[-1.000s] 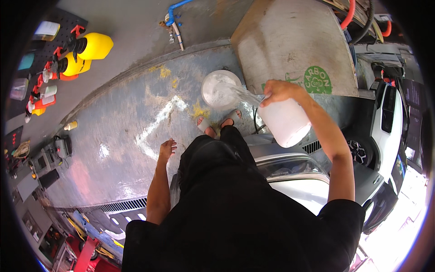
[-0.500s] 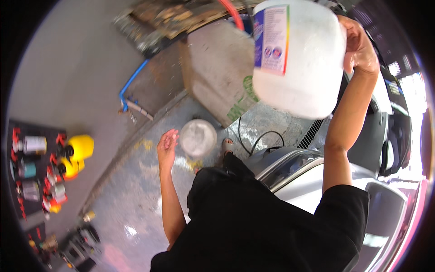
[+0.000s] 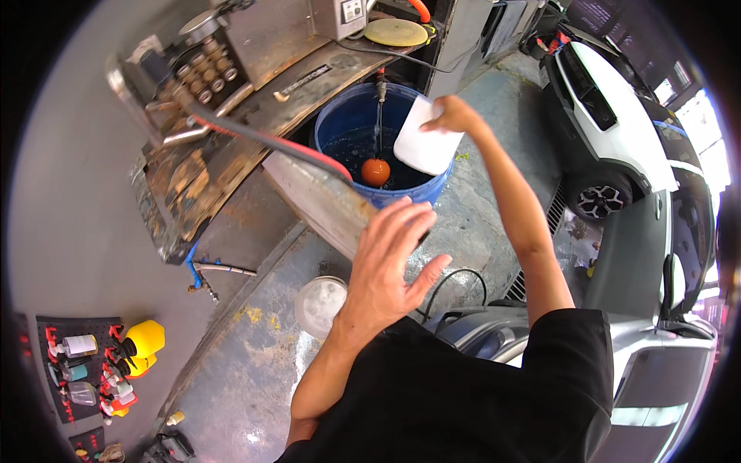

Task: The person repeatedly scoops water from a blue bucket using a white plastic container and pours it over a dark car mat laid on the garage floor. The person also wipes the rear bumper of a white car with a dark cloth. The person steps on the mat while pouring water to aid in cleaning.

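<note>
At the right side of the blue drum (image 3: pixel 444 191), my right hand (image 3: pixel 454 116) grips a white plastic jug (image 3: pixel 424 148) by its upper end. The jug hangs tilted inside the rim, and its lower end is near the dark water (image 3: pixel 347 147); whether it touches the water I cannot tell. An orange float ball (image 3: pixel 376 173) sits at the water, below a pipe fitting. Nearer to me, my left hand (image 3: pixel 386 270) is raised with its fingers spread and holds nothing. It is in front of the panel beside the drum.
A worn workbench (image 3: pixel 285 92) stands at far left, with a black and red hose (image 3: pixel 270 143) in front. On the floor are a pale round lid or bucket (image 3: pixel 320 305) and a black cable (image 3: pixel 455 278). Cars (image 3: pixel 617 139) stand at right; spray bottles (image 3: pixel 143 339) hang at left.
The view has shifted toward the bench and drum. My right hand has carried the white jug away from me to the drum. My left hand has risen and moved forward, fingers spread.
</note>
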